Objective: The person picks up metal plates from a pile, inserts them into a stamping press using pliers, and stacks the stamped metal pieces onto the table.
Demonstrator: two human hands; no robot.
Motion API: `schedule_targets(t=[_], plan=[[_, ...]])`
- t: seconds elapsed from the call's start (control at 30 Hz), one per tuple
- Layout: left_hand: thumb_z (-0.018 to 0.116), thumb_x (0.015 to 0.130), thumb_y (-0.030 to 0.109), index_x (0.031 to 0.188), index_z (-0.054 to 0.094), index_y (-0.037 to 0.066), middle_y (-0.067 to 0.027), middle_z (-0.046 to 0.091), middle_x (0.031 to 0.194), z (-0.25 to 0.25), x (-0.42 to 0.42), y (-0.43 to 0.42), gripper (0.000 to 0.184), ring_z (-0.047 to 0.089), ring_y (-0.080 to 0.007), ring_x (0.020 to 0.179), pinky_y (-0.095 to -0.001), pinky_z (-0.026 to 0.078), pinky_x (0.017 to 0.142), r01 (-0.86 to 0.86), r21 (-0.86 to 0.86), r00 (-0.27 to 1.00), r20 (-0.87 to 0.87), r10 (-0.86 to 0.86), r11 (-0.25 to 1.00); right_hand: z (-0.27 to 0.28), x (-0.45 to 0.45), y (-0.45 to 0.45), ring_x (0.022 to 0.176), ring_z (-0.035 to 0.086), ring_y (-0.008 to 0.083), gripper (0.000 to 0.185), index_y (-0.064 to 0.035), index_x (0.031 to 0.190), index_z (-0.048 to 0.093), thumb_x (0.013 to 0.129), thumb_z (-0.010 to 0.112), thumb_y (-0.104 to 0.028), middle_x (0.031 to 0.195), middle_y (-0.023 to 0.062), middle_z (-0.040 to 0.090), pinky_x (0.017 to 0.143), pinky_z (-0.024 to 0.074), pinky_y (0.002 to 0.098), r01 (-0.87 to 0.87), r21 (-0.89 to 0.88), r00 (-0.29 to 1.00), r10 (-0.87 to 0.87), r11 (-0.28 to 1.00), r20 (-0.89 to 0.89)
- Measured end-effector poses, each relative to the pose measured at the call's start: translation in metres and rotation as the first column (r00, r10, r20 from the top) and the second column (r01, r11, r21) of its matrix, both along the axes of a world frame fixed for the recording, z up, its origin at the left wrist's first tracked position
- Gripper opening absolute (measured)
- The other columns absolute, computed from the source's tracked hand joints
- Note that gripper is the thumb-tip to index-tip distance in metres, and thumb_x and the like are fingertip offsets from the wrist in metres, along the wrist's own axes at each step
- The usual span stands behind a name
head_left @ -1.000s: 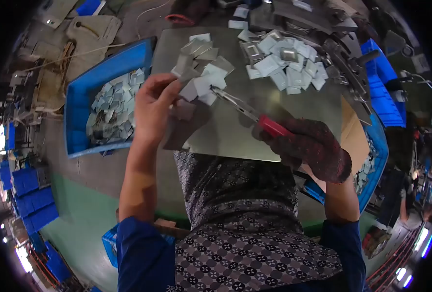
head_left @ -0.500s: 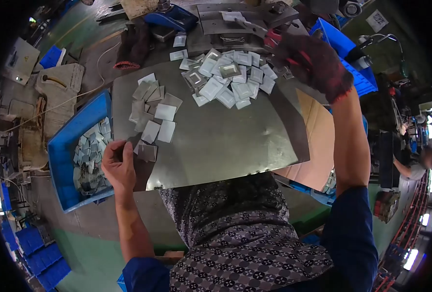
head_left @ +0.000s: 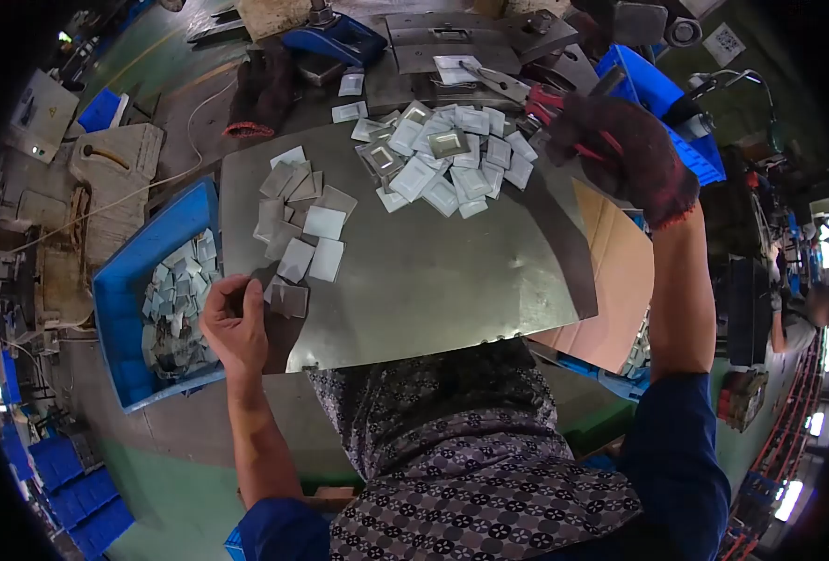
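Note:
My right hand (head_left: 625, 154), in a dark glove with red trim, grips red-handled pliers (head_left: 517, 89). Their jaws reach a pressed square metal piece (head_left: 457, 69) at the front of the press die (head_left: 447, 42). My bare left hand (head_left: 235, 323) is at the left edge of the metal work plate (head_left: 414, 280), fingers curled in and thumb near them; whatever they may hold is hidden. Close beside it lie flat square blanks (head_left: 324, 222) in a loose group. A heap of pressed square pieces (head_left: 419, 178) with raised centres sits at the plate's far side.
A blue bin (head_left: 120, 309) of metal squares stands at the left. At the right are cardboard (head_left: 611, 290) and another blue bin (head_left: 704, 154). A dark glove (head_left: 260, 93) lies behind the plate, near a blue metal part (head_left: 340, 39). Another person (head_left: 798, 327) is far right.
The pliers and the pressed piece have come towards me, from the die's middle to its front edge. My right hand has moved back to the right. My left hand has barely moved.

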State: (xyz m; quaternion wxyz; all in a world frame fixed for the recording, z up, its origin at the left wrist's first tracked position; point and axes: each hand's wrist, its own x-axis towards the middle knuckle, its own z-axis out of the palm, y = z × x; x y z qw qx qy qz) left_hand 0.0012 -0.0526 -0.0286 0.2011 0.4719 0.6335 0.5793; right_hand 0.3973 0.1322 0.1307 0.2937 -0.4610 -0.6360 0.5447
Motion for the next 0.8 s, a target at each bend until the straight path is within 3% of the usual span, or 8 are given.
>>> schedule_targets(t=[0.13, 0.2, 0.23, 0.33, 0.57, 0.63, 0.67, 0.8], plan=[[0.068, 0.086, 0.004, 0.093, 0.061, -0.001, 0.0011, 0.061, 0.080, -0.002, -0.004, 0.001, 0.011, 0.053, -0.0031, 0.070, -0.0174, 0.043, 0.062, 0.020, -0.015, 0.999, 0.050, -0.019, 1.000, -0.005, -0.005, 0.014, 0.059, 0.052, 0.0053, 0.028, -0.0039, 0.093, 0.066, 0.095, 0.052, -0.028, 0.078, 0.0001, 0.063, 0.050, 0.0400, 0.0155, 0.087, -0.297, 0.981, -0.134, 0.951, -0.143], [0.068, 0.086, 0.005, 0.093, 0.062, -0.001, 0.0010, 0.061, 0.081, -0.005, -0.007, 0.000, 0.011, 0.053, -0.0033, 0.071, -0.0176, 0.043, 0.063, 0.032, -0.029, 0.999, 0.030, -0.031, 0.999, -0.020, -0.004, 0.036, 0.067, 0.057, 0.0099, 0.024, -0.0028, 0.096, 0.066, 0.095, 0.052, -0.022, 0.080, 0.0008, 0.065, 0.060, 0.0461, 0.0212, -0.448, 0.682, 0.857, 0.061, 0.578, 0.511], [0.068, 0.086, 0.005, 0.093, 0.062, -0.001, 0.0009, 0.061, 0.081, -0.006, -0.008, -0.001, 0.011, 0.053, -0.0034, 0.071, -0.0178, 0.043, 0.063, 0.028, -0.038, 0.999, 0.021, -0.027, 0.999, -0.025, -0.009, 0.038, 0.067, 0.057, 0.0099, 0.024, -0.0028, 0.096, 0.066, 0.095, 0.052, -0.022, 0.080, 0.0008, 0.065, 0.060, 0.0461, 0.0212, -0.442, 0.686, 0.860, 0.056, 0.578, 0.507], [0.068, 0.086, 0.006, 0.092, 0.062, -0.001, 0.0008, 0.061, 0.081, -0.003, -0.005, 0.001, 0.011, 0.054, -0.0036, 0.072, -0.0179, 0.043, 0.063, 0.014, -0.036, 1.000, 0.023, -0.013, 0.999, -0.022, -0.022, 0.036, 0.070, 0.059, 0.0125, 0.018, -0.0053, 0.098, 0.066, 0.091, 0.055, -0.017, 0.083, 0.0032, 0.066, 0.069, 0.0491, 0.0272, 0.012, 0.207, 0.984, 0.026, 0.978, -0.178], [0.068, 0.086, 0.006, 0.092, 0.062, 0.000, 0.0011, 0.061, 0.081, -0.009, -0.010, -0.001, 0.011, 0.053, -0.0036, 0.071, -0.0179, 0.042, 0.064, 0.033, -0.006, 0.999, 0.033, -0.033, 0.999, -0.032, -0.001, 0.024, 0.088, 0.065, 0.0140, 0.025, -0.0056, 0.108, 0.066, 0.085, 0.066, -0.015, 0.097, 0.0067, 0.067, 0.076, 0.0518, 0.0300, -0.409, 0.649, 0.872, 0.063, 0.641, 0.486], [0.067, 0.086, 0.007, 0.093, 0.062, 0.000, 0.0010, 0.061, 0.080, -0.005, -0.006, -0.001, 0.010, 0.053, -0.0036, 0.070, -0.0187, 0.043, 0.064, 0.032, 0.005, 0.999, 0.020, -0.032, 0.999, -0.036, -0.011, -0.021, 0.090, 0.066, 0.0159, 0.032, -0.0014, 0.112, 0.064, 0.082, 0.070, -0.012, 0.098, 0.0074, 0.068, 0.077, 0.0526, 0.0302, -0.135, 0.531, 0.990, 0.091, 0.837, 0.109], [0.067, 0.086, 0.007, 0.094, 0.063, 0.001, 0.0007, 0.061, 0.079, -0.001, -0.001, 0.000, 0.010, 0.053, -0.0039, 0.069, -0.0199, 0.044, 0.063, -0.006, -0.011, 1.000, 0.002, 0.006, 1.000, -0.040, -0.024, -0.046, 0.088, 0.066, 0.0164, 0.036, 0.0006, 0.114, 0.063, 0.080, 0.071, -0.010, 0.097, 0.0082, 0.068, 0.077, 0.0529, 0.0301, 0.046, 0.044, 0.944, -0.029, 0.998, -0.329], [0.076, 0.074, 0.015, 0.101, 0.062, 0.004, -0.0082, 0.063, 0.082, 0.011, 0.003, -0.002, 0.032, 0.060, -0.0147, 0.069, -0.0283, 0.049, 0.063, -0.036, -0.176, 0.985, -0.172, 0.005, 0.984, -0.057, -0.050, -0.080, 0.069, 0.062, 0.0147, 0.036, 0.0072, 0.106, 0.062, 0.084, 0.063, -0.021, 0.085, 0.0131, 0.067, 0.061, 0.0514, 0.0261, -0.234, -0.312, 0.927, 0.114, 0.921, -0.358]])
